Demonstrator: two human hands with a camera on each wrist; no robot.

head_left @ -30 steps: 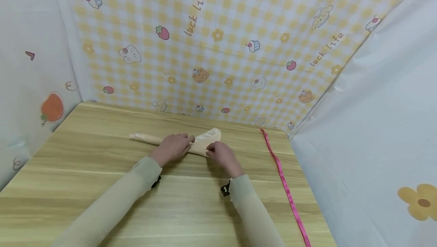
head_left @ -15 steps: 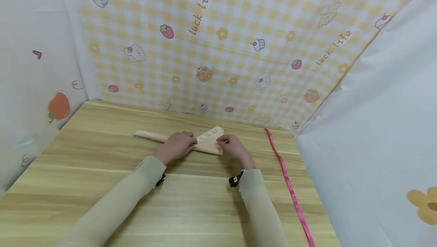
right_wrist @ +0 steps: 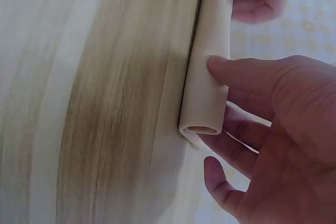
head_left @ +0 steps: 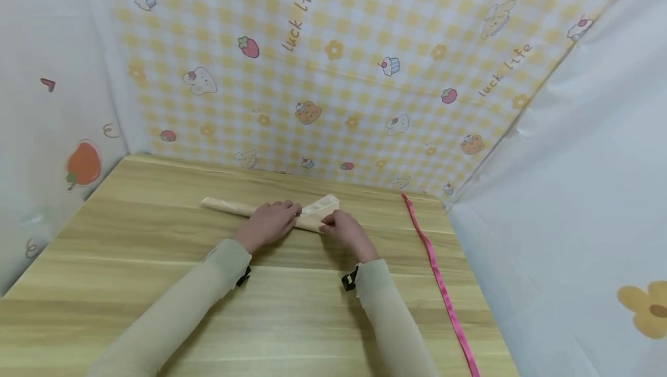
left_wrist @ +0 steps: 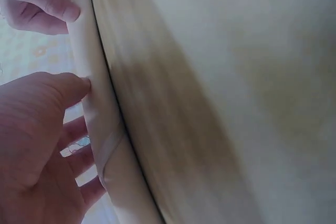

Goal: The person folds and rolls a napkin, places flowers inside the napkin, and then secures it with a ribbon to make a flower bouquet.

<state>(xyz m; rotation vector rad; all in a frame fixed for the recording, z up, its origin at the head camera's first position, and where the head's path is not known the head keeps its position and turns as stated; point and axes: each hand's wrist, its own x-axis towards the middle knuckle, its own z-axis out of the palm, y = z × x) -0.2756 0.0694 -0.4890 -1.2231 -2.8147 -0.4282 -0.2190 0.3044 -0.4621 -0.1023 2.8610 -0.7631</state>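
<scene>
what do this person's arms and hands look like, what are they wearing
The left hand and right hand are gloveless. Both arms have long, pale beige sleeves. A black wrist device shows at the right cuff, another at the left.

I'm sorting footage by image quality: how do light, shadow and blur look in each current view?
Head: table brightly lit, with a pale sheen towards the middle and soft shadows by the left sleeve and right sleeve; left wrist: table heavily blurred at right, beige roll clearer; right wrist: roll's open end readable, checked backdrop washed out.
</scene>
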